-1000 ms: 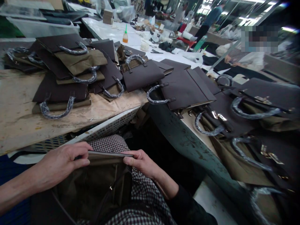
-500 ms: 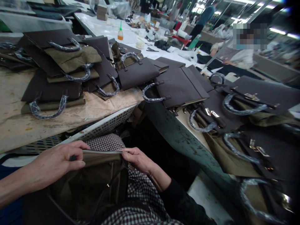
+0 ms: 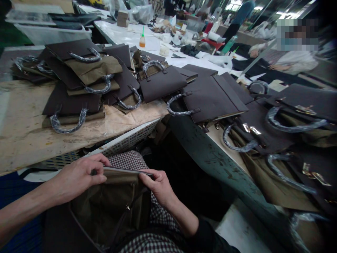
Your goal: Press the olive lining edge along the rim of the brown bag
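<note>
An open dark brown handbag (image 3: 105, 211) with an olive lining lies across my lap, on a checked garment. My left hand (image 3: 79, 177) pinches the left part of the bag's upper edge between thumb and fingers. At the right end of that same edge, my right hand (image 3: 158, 186) grips it with the thumb on the near side. The edge is stretched fairly straight between both hands. A small metal zip pull (image 3: 128, 207) shows against the lining. The bag's lower part runs out of view.
More brown handbags with plastic-wrapped handles are piled on the wooden table (image 3: 26, 140) and along the right-hand bench (image 3: 221, 154). A white perforated crate (image 3: 131, 135) sits below the table edge. Farther back stand a glue bottle (image 3: 142, 41) and a co-worker in white (image 3: 295, 63).
The view has swung slightly left, so everything sits farther right. My right hand has shifted its hold a little, its thumb now more plainly seen. Both hands still hold the bag's edge.
</note>
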`<state>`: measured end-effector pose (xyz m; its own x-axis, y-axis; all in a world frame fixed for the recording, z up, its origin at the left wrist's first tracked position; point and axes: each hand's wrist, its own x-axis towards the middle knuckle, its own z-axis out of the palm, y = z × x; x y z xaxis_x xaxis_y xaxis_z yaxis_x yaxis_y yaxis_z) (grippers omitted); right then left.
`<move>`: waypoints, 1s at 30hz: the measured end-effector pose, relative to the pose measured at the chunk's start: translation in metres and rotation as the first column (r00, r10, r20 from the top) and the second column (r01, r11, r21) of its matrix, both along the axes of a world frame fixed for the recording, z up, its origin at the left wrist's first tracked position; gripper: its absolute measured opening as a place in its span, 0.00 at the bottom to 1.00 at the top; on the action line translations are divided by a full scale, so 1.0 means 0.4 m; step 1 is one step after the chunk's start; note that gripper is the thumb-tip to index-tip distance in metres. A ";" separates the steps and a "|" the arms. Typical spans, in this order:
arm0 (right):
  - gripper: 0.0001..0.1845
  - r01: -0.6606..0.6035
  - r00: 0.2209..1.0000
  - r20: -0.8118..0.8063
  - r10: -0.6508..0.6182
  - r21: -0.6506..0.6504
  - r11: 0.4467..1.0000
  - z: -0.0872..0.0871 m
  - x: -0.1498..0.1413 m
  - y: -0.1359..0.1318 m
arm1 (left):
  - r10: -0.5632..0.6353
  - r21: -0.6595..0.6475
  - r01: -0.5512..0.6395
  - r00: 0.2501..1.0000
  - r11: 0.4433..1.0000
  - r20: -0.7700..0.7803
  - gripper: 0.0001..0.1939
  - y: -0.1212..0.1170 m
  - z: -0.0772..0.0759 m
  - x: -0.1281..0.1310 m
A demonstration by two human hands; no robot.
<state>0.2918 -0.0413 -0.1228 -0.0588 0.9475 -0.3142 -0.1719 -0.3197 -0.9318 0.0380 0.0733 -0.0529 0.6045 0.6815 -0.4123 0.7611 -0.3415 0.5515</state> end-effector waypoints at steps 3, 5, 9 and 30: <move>0.18 0.098 0.989 0.111 -0.099 0.019 0.995 -0.019 -0.017 -0.003 | -0.001 0.028 0.000 1.000 1.000 0.027 0.15 0.006 -0.001 0.004; 0.17 0.135 0.978 0.154 -0.139 0.032 0.990 -0.029 -0.023 -0.004 | 0.013 0.041 -0.014 0.999 0.999 0.039 0.15 0.009 0.004 0.009; 0.17 0.151 0.969 0.192 -0.158 0.050 0.987 -0.037 -0.026 -0.003 | 0.073 0.072 -0.077 0.996 0.994 0.055 0.15 0.009 0.014 0.017; 0.17 -0.438 0.864 0.273 0.424 -0.010 0.899 0.065 0.054 0.095 | 0.169 0.147 -0.171 0.985 0.974 0.022 0.12 -0.006 0.011 0.022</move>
<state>0.3136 -0.0035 -0.0967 -0.3871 0.8616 -0.3282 0.2243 -0.2573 -0.9399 0.0466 0.0709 -0.0486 0.4782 0.8274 -0.2944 0.8098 -0.2858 0.5123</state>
